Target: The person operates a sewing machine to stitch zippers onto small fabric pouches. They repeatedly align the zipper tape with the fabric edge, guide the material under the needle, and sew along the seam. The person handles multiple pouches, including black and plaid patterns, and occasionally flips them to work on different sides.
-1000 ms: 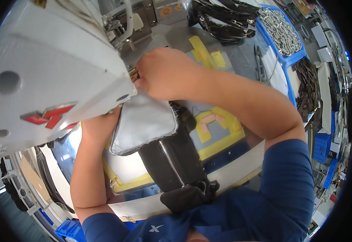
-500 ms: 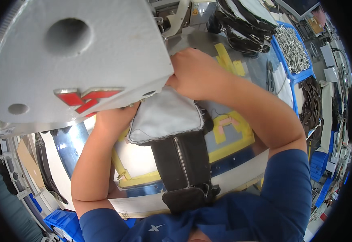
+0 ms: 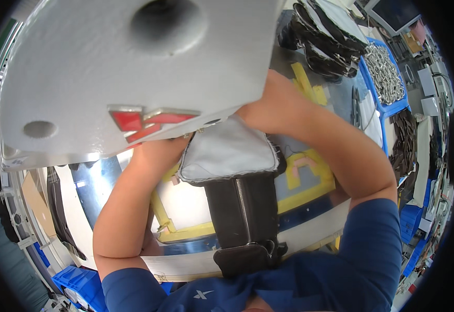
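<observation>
A black fabric bag piece [image 3: 230, 213] lies on the work surface, its zipper running lengthwise toward my body. At its far end is a pale grey lining panel [image 3: 232, 153] with raw, frayed edges. My left hand [image 3: 165, 154] is at the panel's left edge, its fingers hidden behind the grey sewing machine head [image 3: 76, 88]. My right hand [image 3: 266, 110] is at the panel's far right corner, fingers also out of sight behind the machine. The needle area is covered by the machine head, so I cannot see what the fingers grip.
Yellow tape strips [image 3: 310, 195] mark the work surface. Stacked black bag pieces [image 3: 326, 39] are at the far right. Beside them are scissors-like snips [image 3: 356, 106], a blue bin [image 3: 404, 106] of metal hardware and dark strips [image 3: 404, 132]. A blue crate [image 3: 79, 286] stands low at the left.
The view has shifted, so the machine head looks larger and farther right, covering more of my right hand. Both hands stay beside the lining panel.
</observation>
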`<control>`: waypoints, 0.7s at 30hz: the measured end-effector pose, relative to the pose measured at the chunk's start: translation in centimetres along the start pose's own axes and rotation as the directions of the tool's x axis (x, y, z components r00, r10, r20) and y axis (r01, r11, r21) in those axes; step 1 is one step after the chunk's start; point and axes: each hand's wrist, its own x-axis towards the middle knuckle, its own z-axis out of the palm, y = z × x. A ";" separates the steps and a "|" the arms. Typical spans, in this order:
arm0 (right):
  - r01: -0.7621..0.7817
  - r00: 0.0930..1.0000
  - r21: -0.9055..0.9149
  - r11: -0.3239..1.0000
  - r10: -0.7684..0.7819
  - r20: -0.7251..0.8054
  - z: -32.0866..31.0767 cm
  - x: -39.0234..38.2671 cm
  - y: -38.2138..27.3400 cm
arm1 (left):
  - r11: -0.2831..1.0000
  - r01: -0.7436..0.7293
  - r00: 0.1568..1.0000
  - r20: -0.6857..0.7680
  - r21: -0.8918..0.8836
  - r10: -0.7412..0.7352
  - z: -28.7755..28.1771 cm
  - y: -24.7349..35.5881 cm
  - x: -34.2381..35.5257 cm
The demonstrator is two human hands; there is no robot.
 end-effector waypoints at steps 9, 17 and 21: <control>0.007 1.000 0.002 1.000 -0.007 -0.020 0.0 0.1 -0.1 | 0.993 0.105 0.994 -0.023 -0.048 -0.107 0.4 0.4 -0.2; -0.004 1.000 -0.014 1.000 0.004 0.008 -0.7 -0.1 0.0 | 0.974 0.223 0.975 0.026 -0.039 -0.222 0.1 1.1 -0.5; 0.009 1.000 -0.030 1.000 -0.008 0.030 -0.3 0.3 -0.5 | 0.972 0.232 0.970 0.063 0.044 -0.235 -0.6 1.3 -0.9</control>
